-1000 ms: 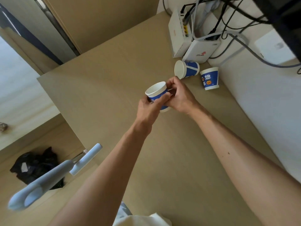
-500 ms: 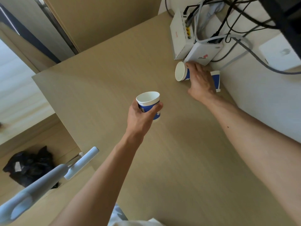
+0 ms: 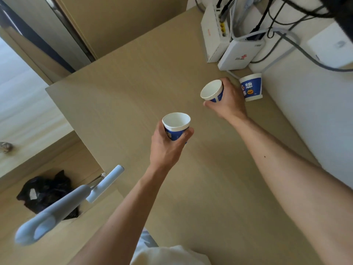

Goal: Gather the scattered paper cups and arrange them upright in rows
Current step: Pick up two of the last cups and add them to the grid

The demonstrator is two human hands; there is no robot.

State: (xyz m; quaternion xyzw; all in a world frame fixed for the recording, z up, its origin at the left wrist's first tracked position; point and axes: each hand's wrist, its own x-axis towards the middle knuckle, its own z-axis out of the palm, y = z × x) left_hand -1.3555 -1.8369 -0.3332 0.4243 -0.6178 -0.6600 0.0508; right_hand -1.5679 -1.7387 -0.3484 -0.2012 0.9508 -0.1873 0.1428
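Head view: half a second ago your right hand [image 3: 229,104] lay flat over the tipped cup [image 3: 212,90] at 1 o'clock. Now its fingers wrap that cup and hold it off the table [image 3: 133,83], mouth tilted toward 10 o'clock. Your left hand [image 3: 168,148] still grips the other cup [image 3: 176,125] near the centre, upright, thumb and fingers round its blue side, hardly moved. A third cup [image 3: 251,87] stands on the table at 2 o'clock, just beside your right knuckles and close to the white wall [image 3: 305,115] (which way up it stands is hard to tell). Two white router boxes [image 3: 214,33] with their cables [image 3: 277,31] crowd the corner at 1 o'clock, near that cup. The table's left edge runs from 10 o'clock down toward 7 o'clock, where a pale handle [image 3: 57,211] and a black bag [image 3: 44,192] sit below it. Bare tabletop lies open from 11 o'clock to 12 o'clock and again between your forearms at 5 o'clock.
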